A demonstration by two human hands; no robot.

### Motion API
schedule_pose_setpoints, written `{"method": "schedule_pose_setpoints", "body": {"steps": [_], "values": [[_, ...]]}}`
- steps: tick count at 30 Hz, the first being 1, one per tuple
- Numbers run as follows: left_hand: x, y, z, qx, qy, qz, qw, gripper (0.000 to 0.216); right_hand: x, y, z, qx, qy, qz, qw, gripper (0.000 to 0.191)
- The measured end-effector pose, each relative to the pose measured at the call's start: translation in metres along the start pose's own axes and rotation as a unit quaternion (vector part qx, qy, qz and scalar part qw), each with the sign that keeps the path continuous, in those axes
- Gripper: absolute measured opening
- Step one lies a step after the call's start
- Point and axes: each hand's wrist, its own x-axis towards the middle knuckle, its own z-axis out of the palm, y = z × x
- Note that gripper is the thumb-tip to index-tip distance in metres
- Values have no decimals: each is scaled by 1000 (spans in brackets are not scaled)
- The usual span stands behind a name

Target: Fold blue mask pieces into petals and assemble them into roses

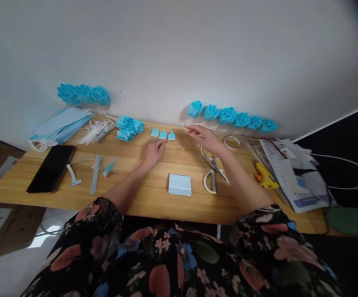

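Note:
Three pale blue petal-shaped pieces [163, 135] lie in a row near the back of the table. My left hand [155, 152] rests just in front of them, fingers bent in and tips close to the lower edge of the right piece; nothing shows in it. My right hand [206, 138] is raised to the right of the pieces, fingers stretched to the left and holding nothing that I can see. Under my right forearm lie white-handled scissors [213, 168]. A stack of light blue folded sheets [179, 184] sits nearer to me, between my arms.
Blue fabric roses [227, 115] on stems lean on the wall at right, others [84, 94] at left. More blue flowers [127, 127], face masks [62, 123], a phone [51, 169] and cut strips [95, 175] lie left. Right are a tape roll [239, 143], yellow glue gun [266, 176] and papers [311, 198].

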Motion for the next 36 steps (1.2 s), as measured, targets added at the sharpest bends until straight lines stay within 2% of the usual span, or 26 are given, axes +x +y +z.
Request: {"method": "schedule_pose_setpoints", "body": {"steps": [2, 5, 10, 14, 19, 23, 30, 36], "values": [[-2, -1, 1, 68, -23, 48, 996, 29, -33, -7, -14, 12, 17, 3, 1000, 39], [-4, -2, 3, 130, -47, 83, 987, 34, -84, -16, -24, 10, 41, 31, 999, 36], [-2, -5, 6, 162, -50, 92, 981, 38, -153, -21, -18, 36, 53, 78, 995, 34], [1, -6, 8, 169, -49, 96, 980, 38, -185, -19, -9, 23, 97, 101, 990, 32], [1, -5, 7, 172, -48, 96, 979, 40, -201, -13, -1, -59, 146, 85, 984, 29], [-2, -2, 6, 200, -35, 122, 972, 38, -206, -14, 2, -149, 144, 91, 974, 32], [-6, 7, 20, 230, -128, 237, 935, 37, -201, -18, 19, -199, 113, 93, 969, 38], [1, 7, 27, 275, -131, 255, 918, 39, -194, -17, 31, -221, 130, 124, 959, 37]]}}
